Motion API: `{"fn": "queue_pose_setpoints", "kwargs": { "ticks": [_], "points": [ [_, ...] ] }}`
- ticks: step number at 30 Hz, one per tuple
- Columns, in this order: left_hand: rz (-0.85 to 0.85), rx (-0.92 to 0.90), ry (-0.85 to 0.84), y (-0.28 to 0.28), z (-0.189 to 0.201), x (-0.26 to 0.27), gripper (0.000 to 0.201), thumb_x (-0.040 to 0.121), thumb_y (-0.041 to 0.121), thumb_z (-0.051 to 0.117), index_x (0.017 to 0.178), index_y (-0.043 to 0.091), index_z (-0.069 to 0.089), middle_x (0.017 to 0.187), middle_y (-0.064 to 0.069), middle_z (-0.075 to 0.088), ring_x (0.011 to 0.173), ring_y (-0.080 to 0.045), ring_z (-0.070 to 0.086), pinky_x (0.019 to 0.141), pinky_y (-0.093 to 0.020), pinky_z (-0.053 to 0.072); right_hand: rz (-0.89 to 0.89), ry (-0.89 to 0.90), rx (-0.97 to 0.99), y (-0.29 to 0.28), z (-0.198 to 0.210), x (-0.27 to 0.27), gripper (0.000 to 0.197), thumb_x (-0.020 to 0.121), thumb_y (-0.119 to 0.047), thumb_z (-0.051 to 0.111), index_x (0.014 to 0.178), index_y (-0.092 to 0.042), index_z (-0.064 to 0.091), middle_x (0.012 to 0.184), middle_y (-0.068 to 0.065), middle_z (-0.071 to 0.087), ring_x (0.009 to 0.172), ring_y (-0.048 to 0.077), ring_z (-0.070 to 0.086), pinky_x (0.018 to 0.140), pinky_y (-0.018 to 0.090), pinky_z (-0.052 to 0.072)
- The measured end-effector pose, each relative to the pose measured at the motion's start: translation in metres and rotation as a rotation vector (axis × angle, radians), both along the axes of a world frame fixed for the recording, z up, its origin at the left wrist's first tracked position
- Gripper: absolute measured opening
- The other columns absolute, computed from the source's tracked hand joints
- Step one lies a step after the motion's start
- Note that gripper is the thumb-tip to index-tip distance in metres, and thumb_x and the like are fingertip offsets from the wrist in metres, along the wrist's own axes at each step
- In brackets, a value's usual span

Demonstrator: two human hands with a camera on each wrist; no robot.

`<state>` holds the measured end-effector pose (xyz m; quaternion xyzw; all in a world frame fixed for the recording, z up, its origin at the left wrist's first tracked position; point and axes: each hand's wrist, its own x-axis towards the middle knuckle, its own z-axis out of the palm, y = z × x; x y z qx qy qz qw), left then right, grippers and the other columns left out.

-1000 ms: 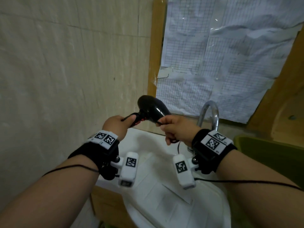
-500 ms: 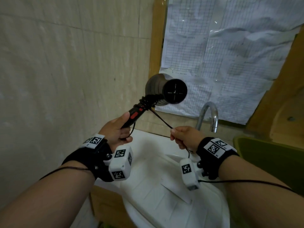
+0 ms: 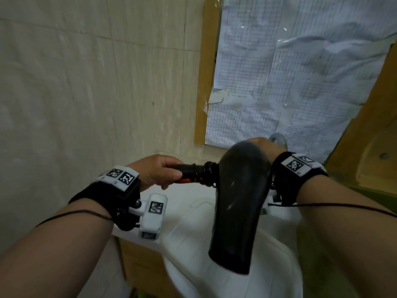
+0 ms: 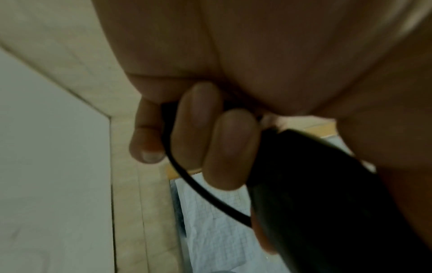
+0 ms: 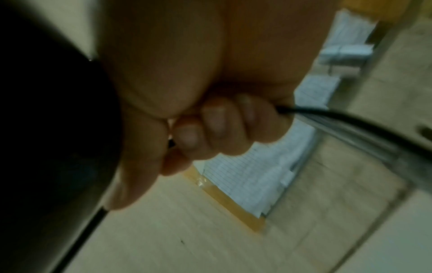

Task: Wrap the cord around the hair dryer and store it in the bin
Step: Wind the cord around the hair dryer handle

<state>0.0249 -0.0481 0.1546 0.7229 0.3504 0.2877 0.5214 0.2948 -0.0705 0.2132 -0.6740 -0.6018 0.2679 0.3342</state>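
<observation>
I had swung the hair dryer (image 3: 236,203) nozzle-down from half a second before; my left hand (image 3: 158,171) clenched its handle, my right hand (image 5: 210,118) gripped the cord (image 5: 350,120), adding another turn.

The black plastic hair dryer (image 3: 238,203) now lies with its handle level and its barrel pointing down toward the white sink (image 3: 189,239); half a second ago the barrel stood raised above the sink with its open end facing the camera. The right hand (image 3: 265,147), pinching the thin black cord (image 5: 350,120), is now behind the barrel, higher above the sink than before.
</observation>
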Motion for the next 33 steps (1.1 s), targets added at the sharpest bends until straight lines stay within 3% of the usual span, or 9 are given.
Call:
{"fn": "queue_pose_setpoints", "kwargs": {
  "ticks": [3,6,10,15,18,21,25,29,33],
  "points": [
    [0.06,0.122,0.26,0.001,0.016,-0.007,0.048,0.033,0.063,0.077,0.076,0.042,0.073,0.07,0.006,0.068,0.071,-0.024,0.056,0.065,-0.033,0.045,0.123,0.045,-0.002,0.013,-0.002,0.017,0.021,0.085,-0.005,0.058,0.065,-0.011,0.063,0.058,0.01,0.054,0.052,0.019,0.048,0.042,0.02,0.036],
    [0.093,0.22,0.46,-0.004,0.034,-0.003,0.033,0.052,0.047,0.077,0.083,0.037,0.071,0.087,0.001,0.073,0.089,-0.024,0.067,0.087,-0.039,0.051,0.186,0.029,-0.021,0.013,0.001,0.02,0.023,0.083,-0.006,0.063,0.061,-0.01,0.058,0.035,-0.006,0.046,0.03,0.006,0.04,0.034,0.014,0.031],
    [0.23,0.4,0.763,-0.003,0.041,0.015,0.031,0.065,0.041,0.077,0.092,0.027,0.067,0.084,0.006,0.069,0.083,-0.017,0.065,0.077,-0.033,0.052,0.235,-0.035,-0.007,0.011,0.005,0.008,0.018,0.079,-0.013,0.069,0.064,-0.01,0.06,0.039,-0.007,0.047,0.037,0.009,0.041,0.039,0.019,0.035],
    [0.448,0.481,0.832,0.0,0.024,0.03,0.038,0.069,0.049,0.071,0.094,0.021,0.064,0.084,0.001,0.064,0.078,-0.019,0.06,0.067,-0.029,0.044,0.247,0.012,0.015,0.005,0.001,-0.017,0.012,0.083,-0.013,0.06,0.073,-0.007,0.064,0.049,0.001,0.049,0.044,0.016,0.041,0.045,0.024,0.034],
    [0.567,0.448,0.744,0.002,0.015,0.034,0.041,0.073,0.053,0.066,0.091,0.017,0.064,0.082,-0.004,0.066,0.077,-0.022,0.061,0.067,-0.031,0.044,0.272,0.1,-0.022,0.0,-0.009,-0.028,0.014,0.087,-0.007,0.052,0.091,-0.01,0.064,0.05,-0.001,0.053,0.035,0.008,0.042,0.039,0.02,0.035],
    [0.668,0.385,0.607,0.005,0.008,0.037,0.04,0.076,0.053,0.063,0.088,0.015,0.061,0.07,-0.002,0.059,0.071,-0.023,0.057,0.059,-0.029,0.039,0.336,0.167,-0.08,-0.007,-0.021,-0.037,0.029,0.091,-0.006,0.047,0.116,-0.015,0.058,0.062,0.002,0.059,0.039,0.008,0.048,0.043,0.019,0.041],
    [0.766,0.162,0.305,0.011,-0.003,0.038,0.046,0.078,0.054,0.059,0.088,0.01,0.062,0.064,-0.003,0.054,0.062,-0.024,0.052,0.058,-0.029,0.038,0.406,0.146,-0.151,-0.013,-0.036,-0.044,0.038,0.095,-0.013,0.043,0.133,-0.022,0.048,0.066,0.0,0.06,0.047,0.012,0.051,0.044,0.019,0.041],
    [0.781,-0.122,-0.119,0.01,-0.013,0.037,0.05,0.075,0.057,0.059,0.087,0.009,0.063,0.055,-0.002,0.04,0.051,-0.022,0.037,0.056,-0.03,0.035,0.365,0.174,-0.119,-0.009,-0.052,-0.041,0.034,0.095,-0.014,0.043,0.124,-0.027,0.056,0.062,-0.001,0.055,0.042,0.01,0.04,0.04,0.02,0.032],
    [0.704,-0.215,-0.404,-0.002,-0.012,0.041,0.031,0.083,0.045,0.061,0.078,0.015,0.056,0.049,0.004,0.035,0.049,-0.015,0.03,0.054,-0.028,0.032,0.312,0.211,-0.086,-0.005,-0.059,-0.031,0.024,0.094,-0.016,0.044,0.088,-0.027,0.064,0.06,-0.001,0.052,0.04,0.008,0.038,0.041,0.022,0.03]
  ]
}}
